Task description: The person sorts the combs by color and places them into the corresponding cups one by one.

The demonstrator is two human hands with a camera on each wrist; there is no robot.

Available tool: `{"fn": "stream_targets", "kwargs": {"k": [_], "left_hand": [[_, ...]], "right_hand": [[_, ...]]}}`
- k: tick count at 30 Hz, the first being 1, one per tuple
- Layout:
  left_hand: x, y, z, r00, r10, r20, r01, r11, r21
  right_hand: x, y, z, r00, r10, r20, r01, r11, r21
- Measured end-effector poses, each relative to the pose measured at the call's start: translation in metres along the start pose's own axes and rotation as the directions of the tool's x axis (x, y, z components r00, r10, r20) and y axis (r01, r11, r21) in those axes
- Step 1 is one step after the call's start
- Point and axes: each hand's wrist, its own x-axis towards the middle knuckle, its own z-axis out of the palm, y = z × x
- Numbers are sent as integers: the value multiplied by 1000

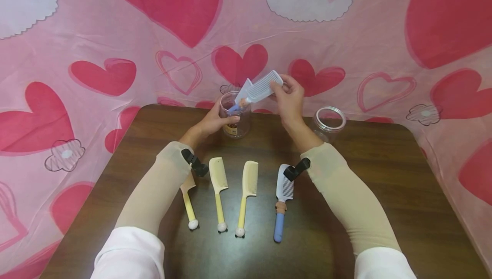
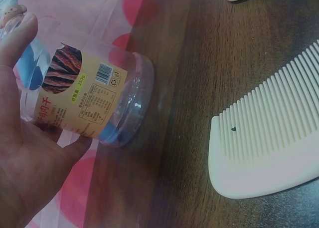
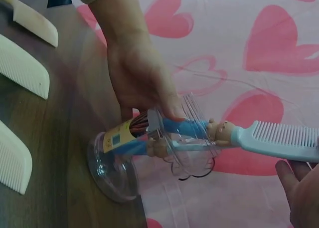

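My left hand [image 1: 212, 121] grips a clear plastic jar [image 2: 137, 96] with a printed label, tilted at the back of the table. One blue comb [image 1: 243, 92] stands inside it, its head leaning out of the mouth. My right hand [image 1: 290, 99] pinches a second blue comb [image 3: 284, 140] by its toothed head. That comb's blue handle, with a small brown figure at its neck, reaches into the jar's mouth. A third blue comb [image 1: 279, 210] lies on the table below my right wrist.
Three yellow combs [image 1: 219, 185] lie in a row at the front left, one partly hidden by the left forearm. Another clear open jar [image 1: 328, 123] stands at the back right of the brown table [image 1: 376, 193]. A pink heart-patterned cloth [image 1: 246, 27] hangs behind.
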Motion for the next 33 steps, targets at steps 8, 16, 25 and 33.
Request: {"fn": "stream_targets", "kwargs": {"k": [8,16,25,33], "left_hand": [[-3,0,1,1000,14,-21,-13,999,38],[-3,-1,1,999,24,-29,-23,999,35],[0,-2,-1,1000,29,-7,-29,999,16],[-1,0,-2,999,-31,-16,31,999,37]], "right_hand": [[0,0,1,1000,-14,14,15,999,-44],[0,8,13,999,-27,21,29,997,-70],[-3,21,23,998,-35,45,42,984,-176],[-4,22,21,993,-48,105,76,957,-279]]}}
